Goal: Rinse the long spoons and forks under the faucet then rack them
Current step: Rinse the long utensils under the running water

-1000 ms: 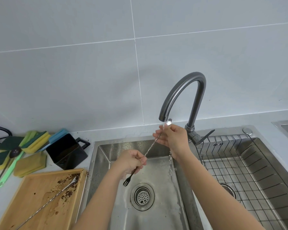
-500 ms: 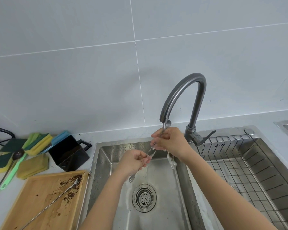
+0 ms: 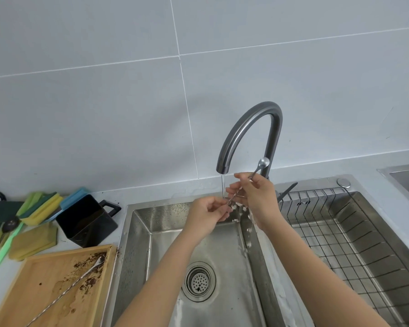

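A long twisted metal spoon-fork (image 3: 261, 164) is held slanting under the running dark faucet (image 3: 250, 128). Its spoon bowl sticks up past my right hand (image 3: 255, 197), which grips the upper stem. The lower stem is pinched by my left hand (image 3: 208, 212), and the fork end is hidden in that hand. Water falls on the stem between the hands and splashes into the left sink basin (image 3: 137, 244). A second long twisted utensil (image 3: 66, 289) lies on the dirty wooden tray (image 3: 19, 300). The wire rack (image 3: 354, 234) sits in the right basin.
A black square cup (image 3: 85, 220) stands left of the sink. Yellow, green and blue sponges (image 3: 37, 204) and a green-handled brush (image 3: 0, 251) lie at the far left. The drain strainer (image 3: 198, 280) is in the basin floor. The tray carries brown crumbs.
Both hands slid the utensil up and to the right through the stream. The spoon bowl now stands clear above my right hand, and the fork end has vanished into my left hand.
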